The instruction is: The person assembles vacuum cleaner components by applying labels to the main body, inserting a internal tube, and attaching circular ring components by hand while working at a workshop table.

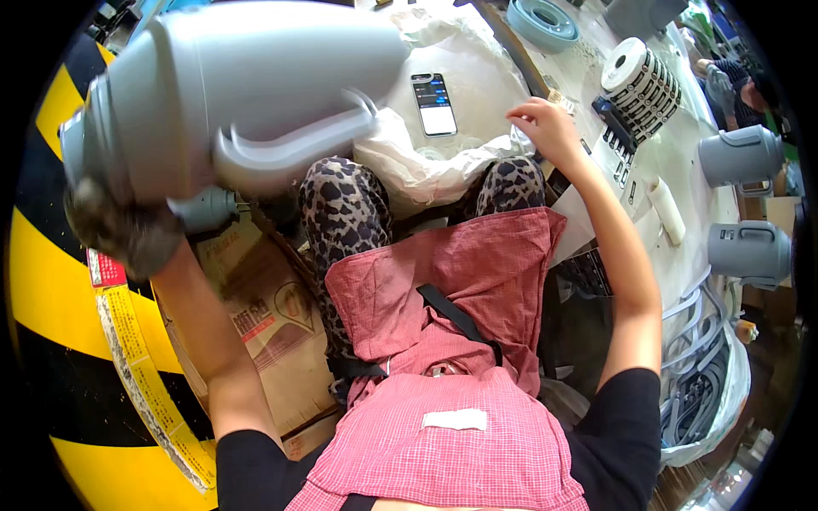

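At far left, black and yellow hazard stripes (38, 255) curved across the floor, edged by a strip of yellow printed tape (141, 358) with a small red-and-white label (104, 268) at its upper end. Just above, the worker's left hand (119, 226), in a dark, fuzzy glove, had its grip closed around the base end of a large grey plastic jug (230, 94), held raised and tipped on its side, smooth-walled, its curved handle (290, 149) facing down toward the lap. Beneath it lay a flattened brown cardboard box (264, 332) printed with red characters and a line drawing. The seated worker wore leopard-print trousers (341, 213) and a red checked apron (443, 341) bearing a blank white patch. Ahead of the knees, crumpled white plastic sheeting (443, 162) carried a smartphone (434, 103) with its screen lit. The bare right hand (545, 126) rested, fingers loosely curled and holding nothing that could be made out, at the edge of the table (673, 162). On the table stood a roll of black-and-white labels (641, 81) and a white cylinder (666, 210); a blue-grey ring (543, 21) lay farther back. At right, two more grey jugs (745, 200) lay on their sides above a bag of grey handles (699, 383).
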Motion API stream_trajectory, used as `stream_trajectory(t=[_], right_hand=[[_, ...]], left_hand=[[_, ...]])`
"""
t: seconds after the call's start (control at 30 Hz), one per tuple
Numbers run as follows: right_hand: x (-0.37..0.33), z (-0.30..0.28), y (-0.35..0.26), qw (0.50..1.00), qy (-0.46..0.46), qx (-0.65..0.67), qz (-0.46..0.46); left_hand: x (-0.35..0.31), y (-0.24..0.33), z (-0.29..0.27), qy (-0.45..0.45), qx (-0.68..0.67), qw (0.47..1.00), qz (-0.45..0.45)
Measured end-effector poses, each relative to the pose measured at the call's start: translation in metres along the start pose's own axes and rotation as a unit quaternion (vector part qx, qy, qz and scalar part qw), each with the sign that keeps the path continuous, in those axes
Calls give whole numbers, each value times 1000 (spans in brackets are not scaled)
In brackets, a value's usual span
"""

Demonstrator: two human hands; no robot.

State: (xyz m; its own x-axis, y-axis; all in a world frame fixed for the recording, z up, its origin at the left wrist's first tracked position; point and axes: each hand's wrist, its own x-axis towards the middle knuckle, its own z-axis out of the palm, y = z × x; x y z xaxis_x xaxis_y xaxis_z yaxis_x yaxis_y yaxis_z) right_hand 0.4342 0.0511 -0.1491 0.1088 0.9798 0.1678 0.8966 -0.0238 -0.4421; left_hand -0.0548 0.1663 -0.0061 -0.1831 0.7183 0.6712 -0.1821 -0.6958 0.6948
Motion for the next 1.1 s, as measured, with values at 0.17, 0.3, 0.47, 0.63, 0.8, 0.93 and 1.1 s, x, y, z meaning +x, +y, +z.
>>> stream_trajectory(t=[0.17, 0.3, 0.47, 0.63, 0.8, 0.93, 1.1], right_hand=[[57, 98, 80, 941, -180, -273, 94], [70, 125, 85, 918, -178, -354, 20], [64, 98, 55, 965, -42, -242, 87], [-17, -15, -65, 987, 155, 36, -14], [-81, -112, -222, 979, 37, 128, -155], [-99, -106, -245, 964, -23, 170, -201], [-118, -83, -226, 935, -158, 298, -108]], left_hand=[[-90, 48, 49, -208, 39, 974, -85], [-130, 87, 70, -318, 37, 865, -386], [-167, 71, 83, -465, 24, 882, -71], [-179, 72, 72, -322, -22, 937, -132], [-117, 111, 86, -351, 267, 881, 172], [-121, 154, 94, -424, 413, 792, 150], [-153, 106, 69, -496, 288, 807, 143]])
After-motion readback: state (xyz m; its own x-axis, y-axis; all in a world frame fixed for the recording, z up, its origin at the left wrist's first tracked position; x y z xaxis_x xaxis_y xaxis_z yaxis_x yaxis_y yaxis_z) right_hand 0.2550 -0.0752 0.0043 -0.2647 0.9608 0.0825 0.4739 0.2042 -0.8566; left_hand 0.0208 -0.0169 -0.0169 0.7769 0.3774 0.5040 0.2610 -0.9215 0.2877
